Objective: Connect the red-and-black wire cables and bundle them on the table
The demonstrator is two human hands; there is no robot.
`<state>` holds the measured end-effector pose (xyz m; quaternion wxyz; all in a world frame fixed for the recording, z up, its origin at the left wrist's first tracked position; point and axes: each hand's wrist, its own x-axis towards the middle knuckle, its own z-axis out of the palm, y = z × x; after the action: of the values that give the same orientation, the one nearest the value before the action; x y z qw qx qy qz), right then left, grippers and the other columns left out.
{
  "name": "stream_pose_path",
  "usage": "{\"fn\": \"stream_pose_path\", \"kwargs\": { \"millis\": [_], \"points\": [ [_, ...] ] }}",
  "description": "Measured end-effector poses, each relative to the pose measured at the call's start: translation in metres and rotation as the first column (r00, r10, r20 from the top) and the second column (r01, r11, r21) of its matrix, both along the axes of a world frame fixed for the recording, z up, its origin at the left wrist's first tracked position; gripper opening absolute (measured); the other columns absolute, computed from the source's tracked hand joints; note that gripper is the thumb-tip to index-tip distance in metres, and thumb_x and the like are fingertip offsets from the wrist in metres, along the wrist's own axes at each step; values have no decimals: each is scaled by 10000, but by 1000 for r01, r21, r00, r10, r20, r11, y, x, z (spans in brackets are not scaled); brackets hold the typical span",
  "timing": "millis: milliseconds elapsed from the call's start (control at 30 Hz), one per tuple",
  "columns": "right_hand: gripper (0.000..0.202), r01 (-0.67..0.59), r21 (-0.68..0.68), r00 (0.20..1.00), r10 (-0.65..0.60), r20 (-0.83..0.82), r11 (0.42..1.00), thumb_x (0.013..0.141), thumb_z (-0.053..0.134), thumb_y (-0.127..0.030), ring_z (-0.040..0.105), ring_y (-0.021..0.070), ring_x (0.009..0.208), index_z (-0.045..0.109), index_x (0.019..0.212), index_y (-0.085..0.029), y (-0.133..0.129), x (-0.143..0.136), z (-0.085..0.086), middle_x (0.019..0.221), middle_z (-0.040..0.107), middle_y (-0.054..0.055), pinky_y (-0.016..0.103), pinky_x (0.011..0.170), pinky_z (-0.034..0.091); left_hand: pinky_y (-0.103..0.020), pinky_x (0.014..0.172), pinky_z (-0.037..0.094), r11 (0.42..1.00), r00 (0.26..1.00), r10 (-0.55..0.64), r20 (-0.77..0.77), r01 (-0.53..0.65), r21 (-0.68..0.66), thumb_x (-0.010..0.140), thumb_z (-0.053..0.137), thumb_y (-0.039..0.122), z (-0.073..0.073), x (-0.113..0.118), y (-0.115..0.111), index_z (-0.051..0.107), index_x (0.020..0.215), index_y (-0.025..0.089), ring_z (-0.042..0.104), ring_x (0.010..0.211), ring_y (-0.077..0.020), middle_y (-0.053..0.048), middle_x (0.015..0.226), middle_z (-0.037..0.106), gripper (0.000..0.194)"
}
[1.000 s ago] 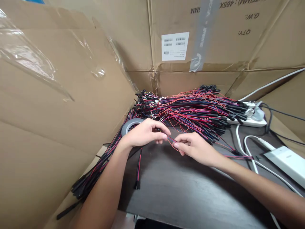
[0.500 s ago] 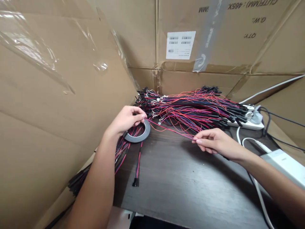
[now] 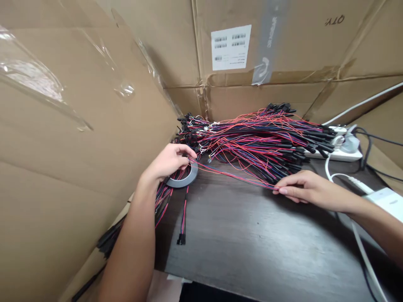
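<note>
Between my two hands runs a thin strand of red and dark wires (image 3: 233, 174), stretched above the dark tabletop. My left hand (image 3: 174, 160) is closed in a pinch on the strand's left part, right over a grey roll of tape (image 3: 188, 180). With thumb and fingers together, my right hand (image 3: 302, 188) grips the strand's right part; what lies inside the fingers is hidden. Below the tape roll, a short wire lead ends in a black connector (image 3: 181, 239) on the table. More wires (image 3: 163, 197) lie under my left wrist.
A large pile of wire harnesses (image 3: 252, 140) lies at the back against a cardboard wall (image 3: 283, 98). A white power strip (image 3: 346, 155) with plugs, a white box (image 3: 388, 201) and cables are at the right. Cardboard (image 3: 63, 147) also stands at the left.
My right hand has moved right along the wires, so a longer stretch shows between the hands. My left hand stays by the tape roll. The view has shifted slightly.
</note>
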<state>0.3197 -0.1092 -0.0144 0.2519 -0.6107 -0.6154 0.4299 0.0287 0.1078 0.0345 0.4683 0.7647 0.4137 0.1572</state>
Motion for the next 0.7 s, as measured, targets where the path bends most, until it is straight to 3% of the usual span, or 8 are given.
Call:
{"fn": "stream_pose_path", "kwargs": {
  "millis": [100,167,267,367,500,700],
  "points": [
    [378,-42,65,998,38,56,997,908,522,-475,501,143,495,734,818,-175,-1,3,-4,547,575,28,266,482,394,-197,419,289,997,996,79,-27,-79,28,560,474,66,-4,8,-3,640,674,144,415,410,-62,21,526,567,216],
    [372,-56,95,995,48,82,994,915,510,-465,516,154,495,741,822,-189,-2,5,-4,555,592,36,275,481,400,-206,442,317,990,994,82,-79,-73,117,565,469,74,-7,11,-4,635,643,148,440,435,-78,19,519,565,198],
    [364,-43,109,993,31,115,993,911,510,-458,532,168,491,741,810,-196,-3,9,-2,564,620,54,289,475,406,-240,548,412,954,984,12,-175,41,296,591,488,81,-10,13,-3,649,639,150,543,558,-120,-4,602,628,182],
    [362,-17,119,991,0,136,993,895,527,-473,536,174,482,741,803,-196,-3,13,3,549,627,64,297,470,405,-266,655,456,912,971,-110,-212,183,368,629,477,79,-10,10,-1,667,702,153,603,693,-144,-22,750,691,217],
    [389,24,114,990,-39,134,993,871,549,-518,519,164,469,737,767,-193,-3,15,11,539,628,63,289,454,392,-244,633,460,905,970,-223,-101,245,347,655,465,84,-6,4,1,666,771,157,595,681,-124,-18,799,687,243],
    [376,115,69,993,-116,8,991,837,606,-549,454,137,459,744,806,-200,-7,16,14,524,573,35,266,427,344,-257,593,484,906,971,-199,135,130,403,718,558,169,1,-3,0,693,727,166,591,654,-124,-45,865,691,135]
  ]
}}
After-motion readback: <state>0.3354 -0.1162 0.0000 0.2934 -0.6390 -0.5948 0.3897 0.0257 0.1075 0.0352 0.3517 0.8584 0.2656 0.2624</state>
